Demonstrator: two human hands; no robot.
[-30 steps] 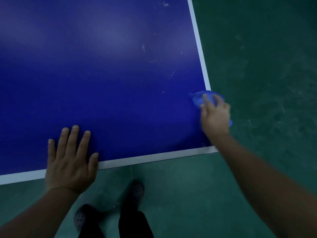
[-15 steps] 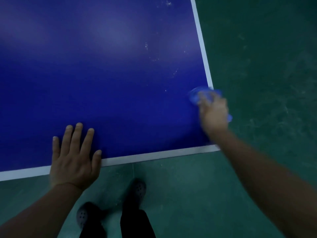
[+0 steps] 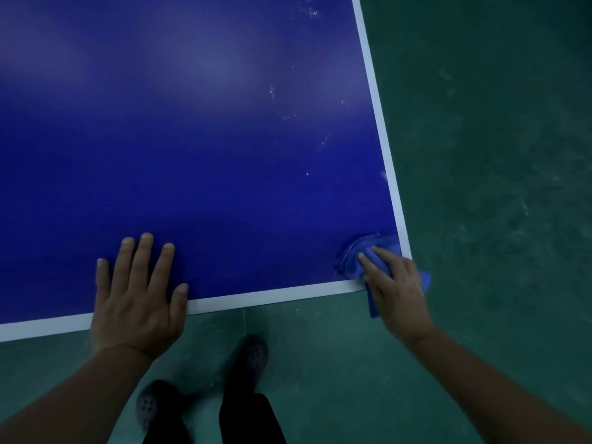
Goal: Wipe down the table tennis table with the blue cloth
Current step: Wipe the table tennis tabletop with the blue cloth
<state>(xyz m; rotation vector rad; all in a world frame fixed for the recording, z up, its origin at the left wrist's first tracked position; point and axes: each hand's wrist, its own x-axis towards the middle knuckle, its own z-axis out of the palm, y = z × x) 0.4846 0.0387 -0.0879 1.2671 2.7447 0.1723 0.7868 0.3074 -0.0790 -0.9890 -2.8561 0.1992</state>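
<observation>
Head view: the right hand (image 3: 395,283) has pulled the blue cloth (image 3: 358,256) back along the right edge of the tabletop (image 3: 224,139) into the near right corner — a second ago it was further up that edge. Its fingers press the bunched cloth flat, part of it spilling over the corner. The left hand (image 3: 137,293) stays spread, palm down, on the near edge, bracing. That edge strip looks covered; pale specks (image 3: 323,141) further up the right side remain to wipe.
</observation>
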